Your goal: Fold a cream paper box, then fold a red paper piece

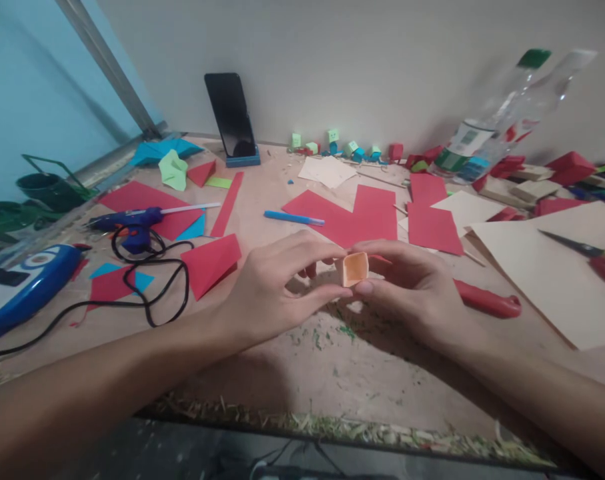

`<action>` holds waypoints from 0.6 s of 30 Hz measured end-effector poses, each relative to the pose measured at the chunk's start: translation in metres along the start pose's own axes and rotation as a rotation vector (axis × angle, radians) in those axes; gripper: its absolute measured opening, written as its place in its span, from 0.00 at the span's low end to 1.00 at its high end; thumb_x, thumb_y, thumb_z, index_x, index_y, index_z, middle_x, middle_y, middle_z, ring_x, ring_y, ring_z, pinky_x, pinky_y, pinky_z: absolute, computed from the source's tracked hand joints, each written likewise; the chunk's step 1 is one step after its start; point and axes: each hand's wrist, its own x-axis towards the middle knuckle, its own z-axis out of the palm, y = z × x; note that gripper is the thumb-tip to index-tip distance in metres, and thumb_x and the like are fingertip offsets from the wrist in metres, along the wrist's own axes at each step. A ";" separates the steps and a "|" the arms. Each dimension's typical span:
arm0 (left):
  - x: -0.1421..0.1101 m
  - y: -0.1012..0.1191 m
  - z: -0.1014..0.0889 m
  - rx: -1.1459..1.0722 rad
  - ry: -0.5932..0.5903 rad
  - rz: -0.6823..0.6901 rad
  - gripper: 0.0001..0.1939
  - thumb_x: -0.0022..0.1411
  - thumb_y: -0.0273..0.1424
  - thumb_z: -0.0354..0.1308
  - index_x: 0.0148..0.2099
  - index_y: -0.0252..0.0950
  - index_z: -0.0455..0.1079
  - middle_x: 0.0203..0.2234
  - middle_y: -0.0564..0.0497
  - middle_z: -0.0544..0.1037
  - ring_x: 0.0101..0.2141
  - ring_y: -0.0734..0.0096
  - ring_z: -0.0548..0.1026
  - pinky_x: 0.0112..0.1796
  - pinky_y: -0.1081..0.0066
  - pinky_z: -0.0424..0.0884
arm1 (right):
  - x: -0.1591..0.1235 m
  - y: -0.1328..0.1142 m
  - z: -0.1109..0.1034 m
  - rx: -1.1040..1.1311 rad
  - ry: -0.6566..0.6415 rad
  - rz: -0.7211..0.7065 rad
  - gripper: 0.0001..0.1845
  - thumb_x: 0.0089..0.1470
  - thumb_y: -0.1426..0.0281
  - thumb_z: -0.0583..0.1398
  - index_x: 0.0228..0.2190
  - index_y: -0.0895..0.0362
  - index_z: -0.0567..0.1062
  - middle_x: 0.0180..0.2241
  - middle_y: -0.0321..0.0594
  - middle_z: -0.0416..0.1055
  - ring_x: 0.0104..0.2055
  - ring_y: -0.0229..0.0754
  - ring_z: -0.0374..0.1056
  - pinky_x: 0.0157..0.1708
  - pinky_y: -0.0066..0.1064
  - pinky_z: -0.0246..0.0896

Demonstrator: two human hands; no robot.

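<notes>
A small cream paper box (355, 269), its open side facing me, is held just above the table between both hands. My left hand (277, 280) pinches its left side with thumb and fingers. On the other side, my right hand (412, 287) grips the box with the thumb below and the fingers behind. Beyond the hands lie cut pieces of red paper (342, 217) and a blue pen (295, 218). A red handle (489, 299), perhaps of a cutter, shows from behind the right hand.
At left are a blue glue gun (137, 219) with a looping black cord and a blue-and-white device (35, 280). A phone (231, 117) stands at the back. Small paper figures (355, 150) line the wall. Bottles (482, 127), cream sheets (547, 267) and scissors (602, 257) occupy the right.
</notes>
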 end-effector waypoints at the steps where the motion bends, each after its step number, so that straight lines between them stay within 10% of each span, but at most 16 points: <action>1: 0.000 0.000 0.000 -0.010 -0.006 -0.010 0.13 0.63 0.29 0.71 0.48 0.32 0.76 0.38 0.47 0.82 0.36 0.73 0.78 0.35 0.73 0.73 | 0.000 0.001 0.000 0.004 -0.001 0.002 0.18 0.53 0.75 0.72 0.45 0.48 0.83 0.43 0.37 0.82 0.40 0.42 0.80 0.39 0.36 0.81; 18: 0.001 0.004 0.001 -0.026 0.007 -0.046 0.07 0.65 0.28 0.69 0.44 0.34 0.76 0.36 0.50 0.80 0.34 0.74 0.75 0.33 0.73 0.73 | -0.005 -0.007 0.005 -0.114 0.080 0.032 0.15 0.51 0.68 0.74 0.42 0.49 0.85 0.42 0.41 0.84 0.37 0.46 0.81 0.38 0.40 0.81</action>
